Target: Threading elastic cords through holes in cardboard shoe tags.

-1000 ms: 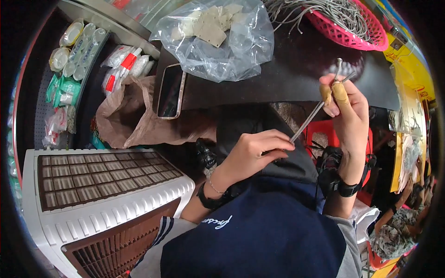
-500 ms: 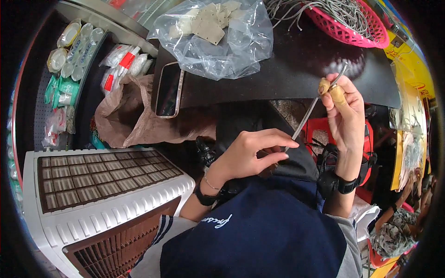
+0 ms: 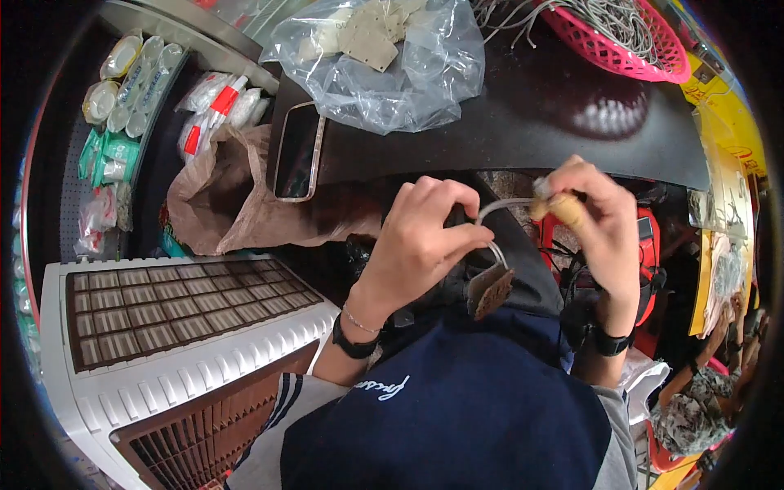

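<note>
My left hand [image 3: 431,233] pinches a thin grey cord [image 3: 508,202] between thumb and forefinger, above my lap. Beneath those fingers two strands run down to a small flat tag [image 3: 490,291], dark brown and rough on one face, which hangs tilted over my shirt. The cord bows across to my right hand [image 3: 592,220], whose thumb and forefinger close on its far part. Tan finger covers wrap that thumb and fingertip, and the hand is slightly blurred. A clear plastic bag [image 3: 408,90] with several beige square tags [image 3: 369,41] lies on the dark table [image 3: 523,131].
A pink basket [image 3: 678,61] of grey cords stands at the table's far right. The phone [image 3: 298,155] lies at its left edge. Left are a brown sack [image 3: 237,204], a white air cooler [image 3: 196,327] and shelved packets [image 3: 106,155]. A red bag [image 3: 647,253] is beyond my right arm.
My right hand has come down and nearer to the left, and the straight cord now bends in an arc. My left hand has risen slightly leftward; the brown tag now shows below it.
</note>
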A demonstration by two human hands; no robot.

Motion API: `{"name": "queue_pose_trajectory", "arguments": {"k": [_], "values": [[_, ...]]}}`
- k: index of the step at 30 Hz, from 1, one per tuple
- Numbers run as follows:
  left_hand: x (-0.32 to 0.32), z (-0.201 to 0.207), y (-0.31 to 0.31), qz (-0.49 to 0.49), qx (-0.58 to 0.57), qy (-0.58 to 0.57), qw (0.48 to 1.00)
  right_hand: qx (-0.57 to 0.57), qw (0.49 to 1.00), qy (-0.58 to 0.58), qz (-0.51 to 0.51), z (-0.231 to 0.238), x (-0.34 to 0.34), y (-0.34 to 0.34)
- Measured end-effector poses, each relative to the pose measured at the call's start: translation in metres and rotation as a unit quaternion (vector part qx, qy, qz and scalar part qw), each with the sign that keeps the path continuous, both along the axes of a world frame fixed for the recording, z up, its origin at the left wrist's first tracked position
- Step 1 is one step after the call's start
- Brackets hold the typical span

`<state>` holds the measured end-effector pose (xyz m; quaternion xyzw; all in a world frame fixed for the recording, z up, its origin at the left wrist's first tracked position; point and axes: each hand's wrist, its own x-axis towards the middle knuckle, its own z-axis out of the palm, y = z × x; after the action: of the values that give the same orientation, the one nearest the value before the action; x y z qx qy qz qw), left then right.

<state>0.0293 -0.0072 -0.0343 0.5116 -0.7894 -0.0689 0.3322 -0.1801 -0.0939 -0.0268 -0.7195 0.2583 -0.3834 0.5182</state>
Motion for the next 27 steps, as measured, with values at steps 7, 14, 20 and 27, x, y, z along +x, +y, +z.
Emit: {"name": "queue_pose_trajectory", "arguments": {"k": [7, 14, 20, 27], "values": [[0.001, -0.006, -0.003, 0.005, 0.019, -0.003, 1.000, -0.179, 0.967, 0.177, 0.041, 0.008, 0.013, 0.028], [-0.001, -0.007, -0.002, 0.008, 0.069, 0.107, 0.992, -0.174, 0.969, 0.170, 0.042, -0.002, 0.021, 0.032], [-0.007, -0.003, 0.003, 0.022, 0.226, 0.377, 0.898, -0.136, 0.983, 0.121, -0.001, -0.003, 0.023, 0.031], [-0.001, 0.002, 0.003, -0.010, 0.338, 0.540, 0.771, -0.020, 0.998, 0.046, -0.029, -0.004, 0.025, 0.032]]}}
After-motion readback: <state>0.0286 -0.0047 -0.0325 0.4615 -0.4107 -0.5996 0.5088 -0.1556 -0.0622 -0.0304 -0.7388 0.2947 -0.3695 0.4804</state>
